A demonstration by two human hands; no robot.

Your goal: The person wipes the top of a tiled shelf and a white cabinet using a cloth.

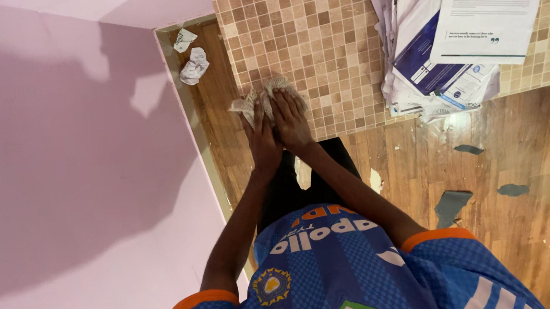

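My left hand (pixel 261 135) and my right hand (pixel 290 117) press side by side on a crumpled piece of white paper (pixel 251 99) at the near left edge of a counter covered in small brown mosaic tiles (pixel 315 25). Both hands have their fingers wrapped over the paper, which sticks out past the fingertips and to the left. My arms reach out from a blue jersey with orange sleeve trim.
A messy stack of printed papers and booklets (pixel 441 39) lies on the counter at the right. Two crumpled paper balls (pixel 193 66) rest on the wooden floor by the pink wall (pixel 48 166). The floor (pixel 498 170) has chipped patches.
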